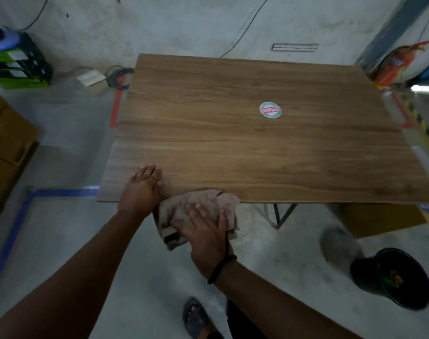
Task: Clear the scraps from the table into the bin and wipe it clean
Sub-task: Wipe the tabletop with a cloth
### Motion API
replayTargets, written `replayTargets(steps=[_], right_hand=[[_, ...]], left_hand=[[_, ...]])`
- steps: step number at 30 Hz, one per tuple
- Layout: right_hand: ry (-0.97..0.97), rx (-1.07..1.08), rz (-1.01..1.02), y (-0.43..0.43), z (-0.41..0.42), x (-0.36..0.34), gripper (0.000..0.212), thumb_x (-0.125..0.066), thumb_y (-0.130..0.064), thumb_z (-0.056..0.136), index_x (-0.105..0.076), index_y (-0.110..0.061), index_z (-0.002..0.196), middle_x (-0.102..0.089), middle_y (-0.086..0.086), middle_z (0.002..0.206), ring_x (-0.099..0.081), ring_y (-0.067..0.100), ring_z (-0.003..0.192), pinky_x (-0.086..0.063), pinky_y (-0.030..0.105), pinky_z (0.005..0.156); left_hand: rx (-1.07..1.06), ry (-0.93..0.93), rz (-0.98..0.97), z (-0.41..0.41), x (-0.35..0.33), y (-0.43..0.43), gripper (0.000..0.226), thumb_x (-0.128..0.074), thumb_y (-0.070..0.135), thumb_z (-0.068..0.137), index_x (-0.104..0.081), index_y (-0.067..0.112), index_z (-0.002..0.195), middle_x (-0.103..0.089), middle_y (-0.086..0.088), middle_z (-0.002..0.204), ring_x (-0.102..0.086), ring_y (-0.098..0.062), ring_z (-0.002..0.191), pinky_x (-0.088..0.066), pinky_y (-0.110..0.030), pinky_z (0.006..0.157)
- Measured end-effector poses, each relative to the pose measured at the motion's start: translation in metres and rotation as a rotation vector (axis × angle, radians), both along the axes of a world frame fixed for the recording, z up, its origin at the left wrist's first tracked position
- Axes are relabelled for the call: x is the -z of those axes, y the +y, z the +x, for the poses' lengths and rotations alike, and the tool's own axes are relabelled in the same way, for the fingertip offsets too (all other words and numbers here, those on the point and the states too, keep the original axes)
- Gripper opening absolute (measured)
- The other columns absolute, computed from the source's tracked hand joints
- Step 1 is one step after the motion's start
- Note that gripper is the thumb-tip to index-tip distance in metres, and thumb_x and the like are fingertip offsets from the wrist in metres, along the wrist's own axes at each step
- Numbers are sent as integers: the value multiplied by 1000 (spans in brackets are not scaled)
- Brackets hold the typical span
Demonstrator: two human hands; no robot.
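The cloth (pixel 208 200) is bunched at the near edge of the table (pixel 257 148), a little left of the middle. Its long axis runs roughly along that edge, slanting from a lower end nearer the person up to a far-right corner on the wood. Only its far strip lies on the tabletop, and the rest hangs over the edge. The right hand (pixel 206 236) lies over the hanging part with its fingers spread and nearly straight. It covers much of the fabric, and whether the thumb catches a fold beneath cannot be told. The left hand (pixel 142 189) rests on the tabletop just left of the cloth, fingers straight and pressed together, holding nothing. The cloth is a soft, wrinkled, beige-pink fabric with a dark fold at its lower end. The table is a flat board with a brown wood grain, and a round sticker (pixel 270 109) sits right of its centre. The far-right part of the near edge runs out of view. A round black bin (pixel 362 272) stands on the grey floor to the lower right. Its contents are a blur of green and orange.
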State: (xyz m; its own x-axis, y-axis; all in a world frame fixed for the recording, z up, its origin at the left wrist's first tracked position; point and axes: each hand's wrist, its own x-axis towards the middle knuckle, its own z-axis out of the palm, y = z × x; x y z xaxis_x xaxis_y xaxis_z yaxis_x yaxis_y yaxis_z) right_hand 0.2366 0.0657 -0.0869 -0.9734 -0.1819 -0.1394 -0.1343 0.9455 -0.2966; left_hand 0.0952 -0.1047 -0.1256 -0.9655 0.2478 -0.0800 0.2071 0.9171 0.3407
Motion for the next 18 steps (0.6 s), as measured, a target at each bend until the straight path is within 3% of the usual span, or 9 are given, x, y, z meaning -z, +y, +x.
replayTargets(steps=[2, 5, 8, 11, 14, 16, 18], right_hand=[[96, 44, -67, 14, -5, -17, 50, -31, -24, 77, -60, -40, 115, -59, 2, 131, -53, 24, 124, -39, 66, 92], [155, 167, -63, 58, -37, -39, 66, -14, -24, 77, -57, -38, 125, -48, 5, 143, -40, 31, 134, -28, 66, 101], [-4, 292, 93, 105, -74, -32, 58, -12, -27, 87, -39, -51, 133, -26, -4, 155, -16, 26, 145, -10, 61, 110], [-141, 282, 178, 107, -81, 3, 48, -26, -23, 97, -32, -48, 138, -17, -1, 158, -8, 29, 146, -3, 66, 110], [-59, 181, 200, 59, -57, 26, 46, -36, -22, 91, -47, -38, 133, -38, 7, 149, -28, 37, 140, -12, 73, 105], [-38, 59, 101, 17, -36, 25, 39, -45, -29, 81, -63, -38, 114, -60, 6, 130, -52, 38, 123, -29, 77, 93], [11, -44, -67, -23, -26, 12, 38, -41, -31, 78, -67, -42, 103, -67, 0, 118, -62, 33, 111, -42, 72, 82]], left_hand=[[31, 16, -22, 0, -2, -1, 43, -33, 26, 99, -48, 9, 136, -38, -13, 150, -30, -30, 140, -22, -44, 113], [28, 94, -73, 7, -7, 0, 50, -27, 33, 95, -52, 11, 132, -42, -15, 146, -34, -35, 137, -24, -49, 111], [-152, 121, -139, 11, -9, -14, 45, -33, 35, 100, -43, 16, 140, -32, -15, 152, -20, -34, 143, -12, -51, 114], [-354, 135, -64, 13, -12, -45, 41, -44, 31, 98, -48, 13, 135, -41, -20, 144, -35, -41, 133, -28, -58, 108], [-474, 75, 182, 24, -16, -62, 38, -45, 27, 99, -52, 9, 132, -55, -20, 133, -54, -38, 117, -44, -47, 97], [-513, 92, 296, 31, -23, -65, 35, -47, 24, 98, -57, 8, 128, -62, -20, 124, -59, -35, 112, -44, -38, 92], [-555, 106, 433, 33, -29, -69, 32, -47, 22, 99, -62, 6, 122, -67, -19, 114, -61, -32, 108, -42, -31, 86]])
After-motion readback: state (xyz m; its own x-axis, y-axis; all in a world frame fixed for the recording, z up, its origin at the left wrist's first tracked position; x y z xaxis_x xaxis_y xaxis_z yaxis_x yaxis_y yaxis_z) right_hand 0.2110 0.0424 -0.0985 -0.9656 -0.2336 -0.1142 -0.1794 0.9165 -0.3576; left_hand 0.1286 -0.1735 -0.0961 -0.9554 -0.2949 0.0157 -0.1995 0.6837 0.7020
